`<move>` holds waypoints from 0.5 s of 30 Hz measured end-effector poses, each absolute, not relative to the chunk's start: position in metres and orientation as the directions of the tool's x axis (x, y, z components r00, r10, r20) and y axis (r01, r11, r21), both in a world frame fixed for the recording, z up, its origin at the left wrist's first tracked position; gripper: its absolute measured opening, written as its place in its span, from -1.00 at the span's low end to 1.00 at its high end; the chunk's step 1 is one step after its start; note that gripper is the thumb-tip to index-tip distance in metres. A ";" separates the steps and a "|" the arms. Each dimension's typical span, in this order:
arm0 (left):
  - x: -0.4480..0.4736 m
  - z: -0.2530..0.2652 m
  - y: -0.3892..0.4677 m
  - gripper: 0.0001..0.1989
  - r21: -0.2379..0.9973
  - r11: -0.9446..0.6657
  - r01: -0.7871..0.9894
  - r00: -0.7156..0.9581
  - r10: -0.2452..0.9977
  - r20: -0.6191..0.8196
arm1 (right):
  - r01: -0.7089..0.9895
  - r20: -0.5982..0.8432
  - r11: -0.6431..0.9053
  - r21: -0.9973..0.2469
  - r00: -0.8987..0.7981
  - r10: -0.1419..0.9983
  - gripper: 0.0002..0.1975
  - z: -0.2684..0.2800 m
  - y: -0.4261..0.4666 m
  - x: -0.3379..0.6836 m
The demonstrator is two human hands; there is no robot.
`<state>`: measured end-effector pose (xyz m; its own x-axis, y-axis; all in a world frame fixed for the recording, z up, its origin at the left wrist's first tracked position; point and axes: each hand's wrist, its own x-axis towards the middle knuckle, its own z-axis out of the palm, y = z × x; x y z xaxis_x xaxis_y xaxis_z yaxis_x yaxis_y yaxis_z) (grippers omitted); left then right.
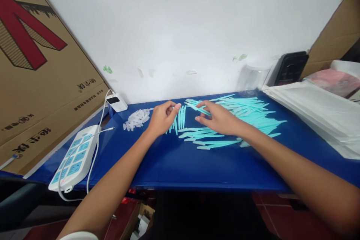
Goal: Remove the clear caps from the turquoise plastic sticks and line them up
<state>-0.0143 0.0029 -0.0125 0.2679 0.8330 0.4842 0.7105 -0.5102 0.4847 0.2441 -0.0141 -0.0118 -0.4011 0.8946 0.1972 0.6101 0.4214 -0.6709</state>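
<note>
A spread of thin turquoise plastic sticks lies on the blue table, thickest at the right. My right hand rests over the pile and pinches one turquoise stick at its left end. My left hand is curled just left of a small row of upright-lying sticks, fingertips pinched on something small that I cannot make out. A heap of small clear plastic caps sits left of my left hand.
A white power strip with cable overhangs the table's left edge, beside a white charger. A large cardboard box leans at the left. A stack of white bags, a clear jar and a black device stand right.
</note>
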 end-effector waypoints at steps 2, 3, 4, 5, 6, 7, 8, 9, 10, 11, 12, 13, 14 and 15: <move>-0.001 -0.016 -0.007 -0.57 0.556 -0.580 0.596 0.368 0.812 0.453 | 0.577 0.182 0.448 -0.682 -0.460 0.869 -0.54 -0.011 -0.019 0.242; 0.004 -0.018 -0.011 -0.58 0.577 -0.597 0.557 0.407 0.802 0.437 | 0.570 0.165 0.459 -0.681 -0.492 0.855 -0.54 -0.011 -0.022 0.242; 0.009 -0.020 -0.015 -0.57 0.600 -0.603 0.526 0.431 0.797 0.424 | 0.570 0.147 0.469 -0.674 -0.519 0.842 -0.55 -0.011 -0.024 0.241; 0.012 -0.022 -0.017 -0.56 0.628 -0.598 0.498 0.441 0.798 0.410 | 0.574 0.135 0.480 -0.663 -0.539 0.831 -0.55 -0.010 -0.026 0.240; 0.014 -0.024 -0.018 -0.54 0.667 -0.580 0.467 0.442 0.807 0.392 | 0.576 0.129 0.491 -0.654 -0.555 0.822 -0.55 -0.010 -0.027 0.240; 0.015 -0.025 -0.017 -0.52 0.716 -0.552 0.427 0.436 0.820 0.372 | 0.572 0.131 0.501 -0.649 -0.565 0.815 -0.56 -0.010 -0.028 0.239; 0.015 -0.027 -0.016 -0.52 0.771 -0.515 0.374 0.427 0.834 0.350 | 0.563 0.143 0.510 -0.650 -0.568 0.810 -0.56 -0.011 -0.028 0.239; 0.014 -0.027 -0.014 -0.52 0.825 -0.470 0.313 0.415 0.849 0.327 | 0.548 0.163 0.519 -0.656 -0.569 0.806 -0.58 -0.011 -0.027 0.239; 0.012 -0.028 -0.011 -0.53 0.872 -0.420 0.251 0.401 0.865 0.302 | 0.527 0.189 0.530 -0.664 -0.568 0.801 -0.62 -0.011 -0.025 0.240; 0.010 -0.028 -0.008 -0.53 0.909 -0.371 0.193 0.382 0.881 0.279 | 0.507 0.213 0.541 -0.672 -0.567 0.796 -0.69 -0.011 -0.023 0.240; 0.007 -0.027 -0.005 -0.54 0.934 -0.327 0.145 0.358 0.897 0.259 | 0.490 0.232 0.550 -0.676 -0.567 0.790 -0.72 -0.010 -0.021 0.241; 0.005 -0.026 -0.002 -0.55 0.949 -0.295 0.113 0.335 0.910 0.244 | 0.479 0.245 0.557 -0.678 -0.567 0.786 -0.69 -0.009 -0.019 0.241; 0.003 -0.025 0.000 -0.55 0.956 -0.276 0.095 0.318 0.919 0.234 | 0.471 0.251 0.561 -0.681 -0.570 0.782 -0.63 -0.007 -0.017 0.242; 0.001 -0.024 0.002 -0.55 0.959 -0.269 0.085 0.306 0.924 0.232 | 0.461 0.251 0.561 -0.688 -0.574 0.780 -0.59 -0.005 -0.016 0.242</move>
